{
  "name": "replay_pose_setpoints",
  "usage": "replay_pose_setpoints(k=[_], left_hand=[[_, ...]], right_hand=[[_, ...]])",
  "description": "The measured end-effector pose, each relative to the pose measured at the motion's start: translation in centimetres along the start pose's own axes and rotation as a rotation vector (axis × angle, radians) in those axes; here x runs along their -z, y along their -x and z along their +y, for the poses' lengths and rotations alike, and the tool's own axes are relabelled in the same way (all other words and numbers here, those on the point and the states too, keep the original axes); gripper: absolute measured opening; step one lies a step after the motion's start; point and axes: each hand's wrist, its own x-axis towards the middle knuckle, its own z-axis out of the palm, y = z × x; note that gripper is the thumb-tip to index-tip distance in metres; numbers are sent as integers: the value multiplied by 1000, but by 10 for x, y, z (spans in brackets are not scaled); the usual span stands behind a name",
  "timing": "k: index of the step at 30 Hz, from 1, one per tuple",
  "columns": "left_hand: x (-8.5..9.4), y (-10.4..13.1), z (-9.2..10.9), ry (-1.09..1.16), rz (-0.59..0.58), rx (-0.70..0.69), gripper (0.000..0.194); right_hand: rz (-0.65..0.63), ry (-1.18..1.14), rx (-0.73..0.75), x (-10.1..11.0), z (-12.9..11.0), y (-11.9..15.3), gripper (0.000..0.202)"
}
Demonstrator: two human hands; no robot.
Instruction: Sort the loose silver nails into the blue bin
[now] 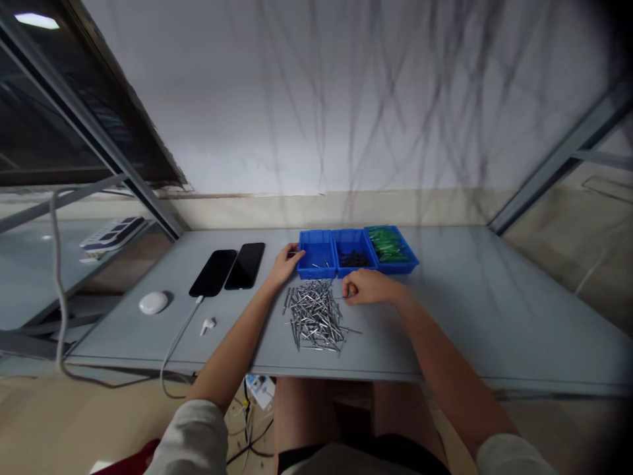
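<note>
A loose heap of thin metal rods [316, 316] lies on the grey table. Behind it three blue bins stand side by side: the left bin [315, 245] holds a few metal pieces, the middle bin [355, 248] small dark parts, the right bin [390, 247] green items. My left hand [285, 264] is at the left bin's outer side, fingers closed round a thin metal piece near the rim. Just right of the heap, below the middle bin, my right hand [363, 287] is closed in a pinch on a thin metal rod that points left over the heap.
Two black phones [213, 272] lie left of my left hand, one with a white cable [182, 333] plugged in. A white round case [153, 303] and a white earbud [208, 325] are nearby. Metal frame posts rise at both sides; a wall stands behind.
</note>
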Motion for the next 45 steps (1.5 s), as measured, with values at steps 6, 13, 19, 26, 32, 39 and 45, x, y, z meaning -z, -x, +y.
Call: replay_pose_setpoints(k=[6, 13, 19, 26, 32, 39, 45], left_hand=[[0, 1, 1, 4, 2, 10, 32], [0, -1, -4, -7, 10, -10, 32], [0, -1, -4, -10, 14, -3, 31], [-1, 0, -2, 11, -1, -11, 34], [-1, 0, -1, 2, 10, -2, 32], [-1, -1, -2, 2, 9, -8, 32], [-2, 0, -5, -1, 10, -9, 33]], right_hand=[[19, -60, 31, -2, 4, -1, 9], [197, -278, 100, 4, -3, 0, 11], [399, -778, 45, 5, -14, -7, 24], [511, -1106, 57, -5, -21, -20, 29], [545, -1205, 4, -18, -21, -30, 33], [583, -1193, -18, -19, -22, -31, 34], [651, -1045, -10, -20, -20, -32, 36]])
